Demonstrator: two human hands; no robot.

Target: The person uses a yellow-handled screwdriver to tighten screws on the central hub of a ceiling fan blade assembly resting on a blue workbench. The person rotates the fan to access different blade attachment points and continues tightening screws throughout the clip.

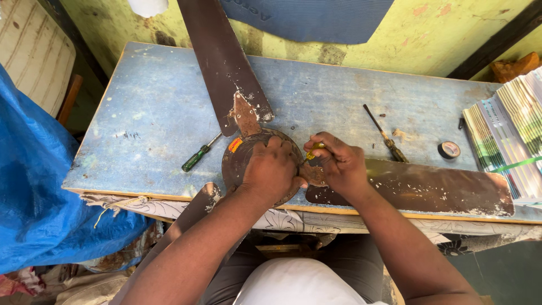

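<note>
**Firmly pressed: a ceiling fan motor worked on with a screwdriver**

Centrally, near the front edge of the worn blue table [158, 96], a rusty brown ceiling fan motor housing [243, 155] is seen lying flat. The left hand [272, 169] is laid palm-down over the housing, fingers spread and curled on its top, pressing rather than enclosing it. The right hand [339, 164] is closed around a yellow-handled screwdriver [314, 150], whose tip is directed at the housing's right side, just beside the left hand.

Three brown blades are attached to the housing: one blade [223, 62] is stretched away toward the wall, a second blade [429, 189] is laid along the table to the right under the right forearm, and a third blade [195, 209] is hung over the front edge.

A green-handled screwdriver [197, 157] is placed just left of the housing. A thin dark-shafted tool [387, 135] and a roll of black tape [449, 149] are found to the right, near a stack of striped sheets [508, 130]. A blue tarpaulin [34, 186] is seen at the left.
</note>
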